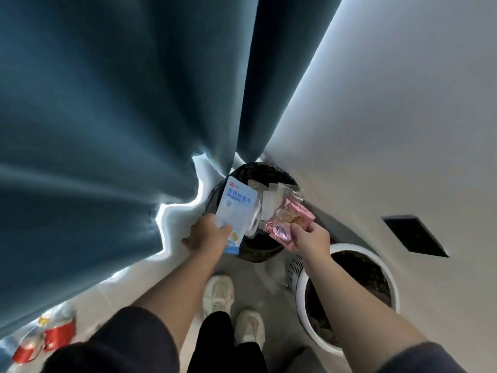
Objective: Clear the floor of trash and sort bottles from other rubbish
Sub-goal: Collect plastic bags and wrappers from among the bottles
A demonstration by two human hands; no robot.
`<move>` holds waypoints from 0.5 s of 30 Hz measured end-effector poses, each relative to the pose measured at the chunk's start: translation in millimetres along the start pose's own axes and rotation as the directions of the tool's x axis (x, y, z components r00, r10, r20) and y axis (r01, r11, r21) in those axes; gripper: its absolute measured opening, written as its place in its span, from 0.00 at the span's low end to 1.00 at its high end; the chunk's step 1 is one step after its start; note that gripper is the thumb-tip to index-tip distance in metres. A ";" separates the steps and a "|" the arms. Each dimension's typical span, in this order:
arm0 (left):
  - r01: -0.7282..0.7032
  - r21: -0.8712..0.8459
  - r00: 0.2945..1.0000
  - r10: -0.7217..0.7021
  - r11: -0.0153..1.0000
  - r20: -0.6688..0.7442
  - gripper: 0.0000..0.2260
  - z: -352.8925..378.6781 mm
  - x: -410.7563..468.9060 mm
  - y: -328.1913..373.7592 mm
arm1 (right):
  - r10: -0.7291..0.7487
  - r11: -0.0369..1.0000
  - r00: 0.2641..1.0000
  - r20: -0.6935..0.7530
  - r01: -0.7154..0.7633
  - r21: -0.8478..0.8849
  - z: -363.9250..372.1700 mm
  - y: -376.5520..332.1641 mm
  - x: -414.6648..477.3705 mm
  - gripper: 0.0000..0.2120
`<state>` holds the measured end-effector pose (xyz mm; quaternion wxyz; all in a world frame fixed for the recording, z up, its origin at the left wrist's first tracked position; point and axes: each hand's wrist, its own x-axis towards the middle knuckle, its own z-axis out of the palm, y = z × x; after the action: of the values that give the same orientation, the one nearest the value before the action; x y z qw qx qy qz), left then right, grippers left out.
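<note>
Grips blue packet (235, 205) in left hand (208, 235), pinches pink wrapper (289, 220) in right hand (313, 235), both over black-lined bin (261, 253) at twelve o'clock.

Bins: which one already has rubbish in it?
The black bin by the curtain: pale wrappers lie inside. The white-rimmed bin shows only its dark liner.
</note>
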<state>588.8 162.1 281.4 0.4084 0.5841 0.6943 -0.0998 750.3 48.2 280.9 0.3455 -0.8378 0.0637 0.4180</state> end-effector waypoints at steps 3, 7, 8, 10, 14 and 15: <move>-0.067 0.050 0.997 0.065 0.997 0.044 0.06 36.4 51.9 0.9 | 0.030 0.998 0.999 -0.015 -0.030 -0.047 39.1 15.9 55.2 0.02; -0.229 0.304 0.972 0.232 0.925 0.024 0.19 76.8 104.3 -11.0 | 0.021 0.981 0.999 -0.042 -0.029 -0.193 79.1 37.2 107.4 0.17; -0.269 0.386 0.954 0.299 0.882 -0.018 0.23 81.0 110.7 -14.4 | -0.012 0.966 0.998 -0.057 -0.003 -0.260 83.1 41.7 113.2 0.23; -0.350 0.494 0.899 0.433 0.796 -0.062 0.26 83.5 114.0 -19.7 | -0.111 0.923 0.993 -0.038 0.089 -0.374 83.8 48.1 113.1 0.30; -0.438 0.589 0.835 0.551 0.680 -0.015 0.32 69.7 94.4 -25.1 | -0.295 0.693 0.953 0.072 0.265 -0.670 65.0 48.9 87.9 0.35; -0.446 0.603 0.833 0.554 0.661 0.009 0.34 62.6 86.6 -23.3 | -0.314 0.622 0.945 0.094 0.279 -0.732 57.1 46.2 79.4 0.35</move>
<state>597.5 179.8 173.9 0.1583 0.8547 0.4744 -0.1389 745.6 63.9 173.9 0.0412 -0.9127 -0.2415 0.3271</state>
